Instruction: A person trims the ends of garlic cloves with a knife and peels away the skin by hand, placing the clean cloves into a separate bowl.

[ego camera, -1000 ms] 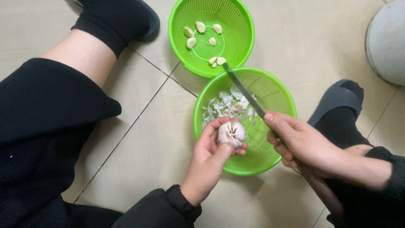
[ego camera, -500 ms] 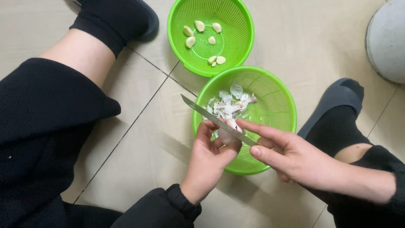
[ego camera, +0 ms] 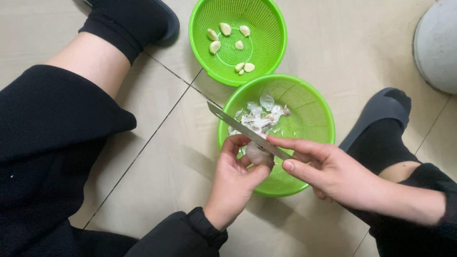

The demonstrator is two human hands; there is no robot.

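My left hand (ego camera: 235, 178) grips a pale garlic bulb (ego camera: 255, 153) over the near edge of a green mesh basket (ego camera: 312, 121). My right hand (ego camera: 328, 169) holds a long knife (ego camera: 243, 129), its blade lying across the bulb and pointing up-left. Papery garlic skins (ego camera: 259, 116) lie inside this near basket. A second green basket (ego camera: 266, 28) farther away holds several peeled garlic cloves (ego camera: 226, 35).
Beige floor tiles with a dark grout line (ego camera: 157, 128) run under the baskets. My black-trousered leg (ego camera: 52, 143) and black sock (ego camera: 128, 21) are at left, a dark slipper (ego camera: 381, 112) at right. A grey rounded container (ego camera: 438, 45) sits at the top right.
The knife swung from pointing up toward the far basket to lying flat across the bulb, pointing up-left. My right hand moved left over the bulb; the left hand stayed put.
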